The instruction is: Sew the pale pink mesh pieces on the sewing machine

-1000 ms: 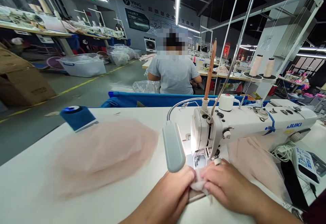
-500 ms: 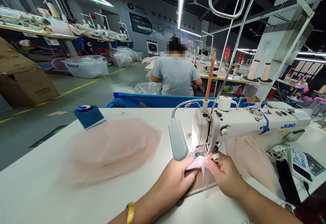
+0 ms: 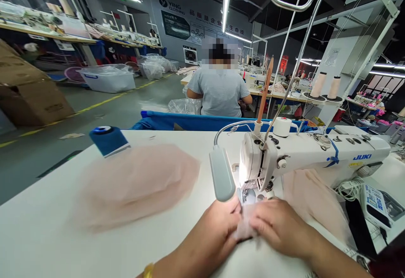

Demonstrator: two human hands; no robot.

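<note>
A small piece of sheer pale pink fabric (image 3: 246, 224) lies between my two hands, just in front of the needle area of a white sewing machine (image 3: 303, 153). My left hand (image 3: 220, 223) grips the fabric's left side, fingers curled and partly hidden below the lamp. My right hand (image 3: 278, 225) is closed on its right side, slightly blurred, with the fingertips bent inward. The metal needle plate (image 3: 248, 195) shows beyond the fabric. A grey lamp head (image 3: 222, 176) on a bendy neck hangs above my left hand.
Sheer pink fabric (image 3: 142, 185) spreads over the table's left, beside a blue thread cone (image 3: 109, 140). More pink fabric (image 3: 311, 198) lies under the machine arm. A control box (image 3: 375, 204) and black phone-like object (image 3: 360, 227) sit right. A person (image 3: 220, 90) sits ahead.
Both hands have drawn slightly toward me with the fabric, which now lies flatter between them. The needle plate has come into view. The camera view has shifted slightly.
</note>
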